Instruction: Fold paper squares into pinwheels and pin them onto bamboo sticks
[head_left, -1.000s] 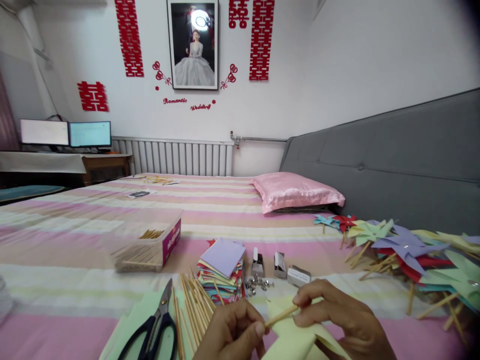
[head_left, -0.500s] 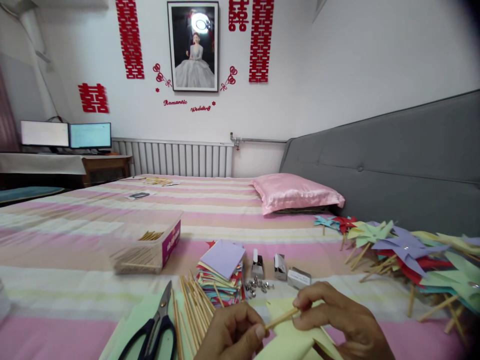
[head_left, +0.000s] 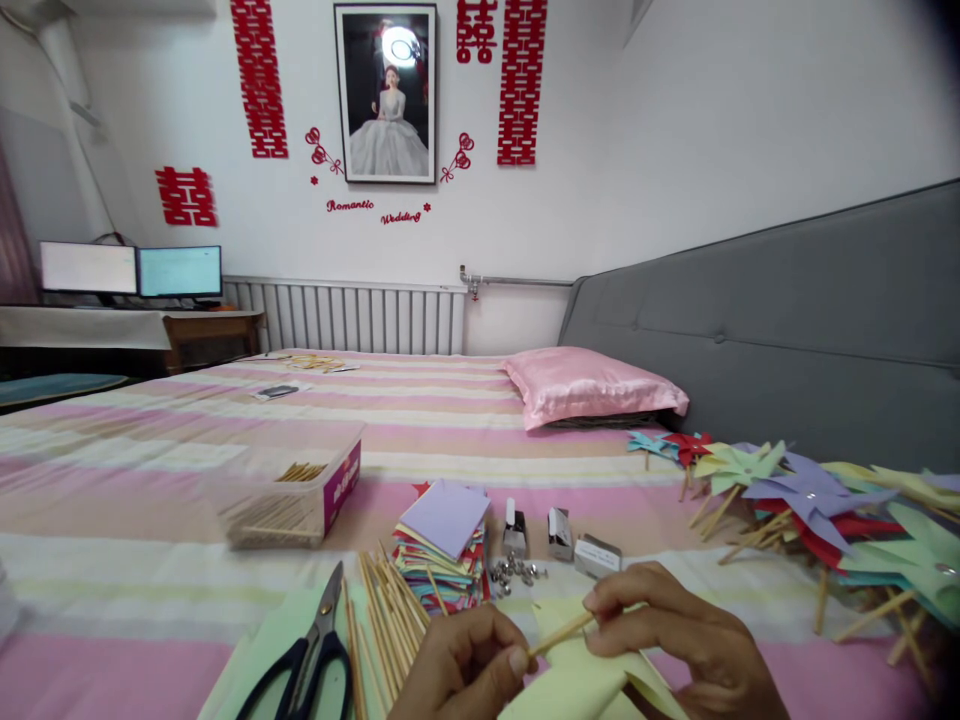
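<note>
My left hand [head_left: 476, 665] pinches one end of a thin wooden stick [head_left: 561, 634] between thumb and fingers. The stick's other end meets my right hand [head_left: 675, 640], whose fingers are closed on a pale yellow paper pinwheel [head_left: 577, 685] with folded blades. The stick lies against the paper; the spot where they meet is hidden by my right fingers. Left of my left hand are several loose wooden sticks [head_left: 390, 610] and dark-handled scissors [head_left: 311, 655], over pale green paper [head_left: 255, 625]. Just beyond my hands lie silver push pins [head_left: 516, 572].
A stack of coloured paper squares [head_left: 448, 520] stands beyond my left hand, with small boxes [head_left: 598, 555] to its right. A clear plastic box [head_left: 277, 500] of sticks is at left. Finished pinwheels [head_left: 810, 500] are heaped at right. A pink pillow [head_left: 592, 385] lies near the grey headboard [head_left: 772, 300].
Both hands keep their hold on the stick and the pinwheel. The yellow paper's lower edge has shifted slightly left; nothing else visibly differs.
</note>
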